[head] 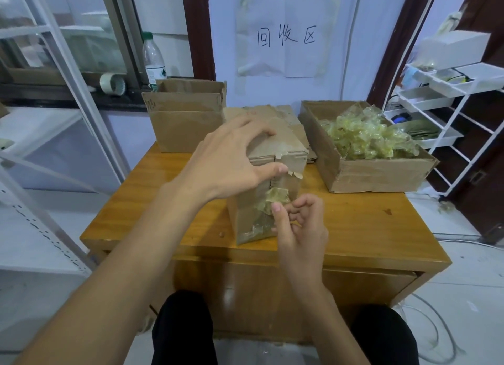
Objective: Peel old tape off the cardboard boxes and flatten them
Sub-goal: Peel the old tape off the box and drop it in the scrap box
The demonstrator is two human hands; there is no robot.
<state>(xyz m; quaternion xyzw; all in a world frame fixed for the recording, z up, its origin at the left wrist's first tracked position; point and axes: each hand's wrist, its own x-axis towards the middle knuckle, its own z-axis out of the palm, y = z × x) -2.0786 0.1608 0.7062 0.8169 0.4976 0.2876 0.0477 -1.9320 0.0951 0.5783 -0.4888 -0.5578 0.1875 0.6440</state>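
Note:
A small brown cardboard box (283, 152) stands upright in the middle of the wooden table (368, 228). My left hand (231, 157) grips its top and left side, thumb pressed on the front face. Clear yellowish tape (275, 197) is lifted in a crumpled strip from the box's front seam. My right hand (300, 223) pinches that strip between thumb and fingers at the box's lower right corner. More tape still clings flat to the lower front of the box.
A shallow cardboard tray (381, 173) holding crumpled peeled tape (362, 135) sits at the right. An open cardboard box (185, 124) stands at the back left, flattened cardboard behind the held box. A white rack (447, 113) stands right; a bottle (153, 59) and tape roll (112, 84) rest on the sill.

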